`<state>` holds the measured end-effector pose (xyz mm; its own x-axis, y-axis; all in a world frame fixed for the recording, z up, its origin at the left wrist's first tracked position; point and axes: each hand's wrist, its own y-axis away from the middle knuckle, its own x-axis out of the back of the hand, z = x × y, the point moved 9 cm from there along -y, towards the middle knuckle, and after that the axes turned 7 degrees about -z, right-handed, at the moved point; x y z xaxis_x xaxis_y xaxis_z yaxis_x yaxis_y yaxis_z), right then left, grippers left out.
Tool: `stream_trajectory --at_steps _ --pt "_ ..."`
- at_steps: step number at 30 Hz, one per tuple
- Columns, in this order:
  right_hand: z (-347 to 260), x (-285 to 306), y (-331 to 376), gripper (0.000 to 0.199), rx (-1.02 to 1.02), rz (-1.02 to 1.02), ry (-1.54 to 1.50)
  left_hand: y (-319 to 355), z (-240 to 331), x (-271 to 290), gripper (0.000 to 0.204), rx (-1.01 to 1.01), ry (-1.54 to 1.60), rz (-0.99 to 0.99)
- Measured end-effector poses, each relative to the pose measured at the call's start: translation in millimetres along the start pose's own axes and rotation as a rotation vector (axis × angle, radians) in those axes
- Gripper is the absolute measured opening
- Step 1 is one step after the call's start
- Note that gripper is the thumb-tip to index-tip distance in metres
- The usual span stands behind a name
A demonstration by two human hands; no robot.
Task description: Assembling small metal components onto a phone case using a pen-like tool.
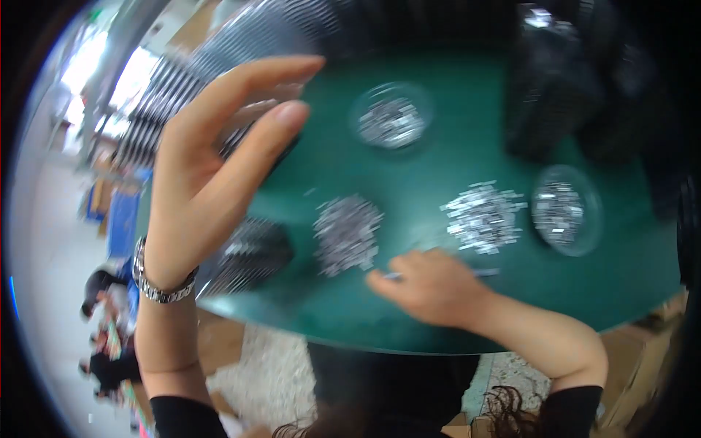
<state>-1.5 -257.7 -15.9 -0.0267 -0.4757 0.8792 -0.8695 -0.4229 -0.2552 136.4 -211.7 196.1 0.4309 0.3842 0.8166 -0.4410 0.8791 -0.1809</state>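
Observation:
My left hand [219, 146] is raised over the left side of the green table, thumb and fingers apart with nothing seen between them. A metal-banded watch or bracelet [164, 285] circles its wrist. Behind it rise stacks of dark ribbed trays [241, 51], and a smaller tray stack [252, 252] stands below it. My right hand [431, 288] rests low over the table, closed round a thin pale stick-like tool [485, 272] whose ends poke out on both sides. Beside it lie a pile of dull grey metal pieces [348, 235] and a pile of shiny silver pieces [483, 217].
A clear round dish [426, 98] of silver pieces sits farther back; another clear dish [593, 219] of them is at the right. Black wrapped stacks [548, 95] border the far right of the green table [453, 153]. Cardboard boxes [635, 365] stand below. Other people [113, 365] are far left.

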Motion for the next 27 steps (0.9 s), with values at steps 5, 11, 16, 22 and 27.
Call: stream_trajectory --at_steps 5,11,16,22,27 --pt "-6.1 2.9 7.5 0.04 0.052 0.05 0.082 -169.9 64.6 -73.5 0.063 -0.372 -0.286 0.263" --pt "-2.3 -0.8 6.2 0.039 0.049 0.051 0.098 -238.5 124.6 -122.1 0.097 -0.011 -0.604 -0.117" --pt "0.8 -0.5 10.2 0.039 0.037 0.041 0.074 -246.7 121.4 -131.5 0.093 -0.022 -0.618 -0.249" --pt "4.1 -1.6 8.3 0.04 0.051 0.022 0.062 -177.8 83.2 -55.1 0.028 -0.646 0.073 -0.046" --pt "14.1 20.0 6.8 0.046 -0.102 0.053 0.076 -39.4 27.0 -34.4 0.048 -0.326 0.252 0.224"
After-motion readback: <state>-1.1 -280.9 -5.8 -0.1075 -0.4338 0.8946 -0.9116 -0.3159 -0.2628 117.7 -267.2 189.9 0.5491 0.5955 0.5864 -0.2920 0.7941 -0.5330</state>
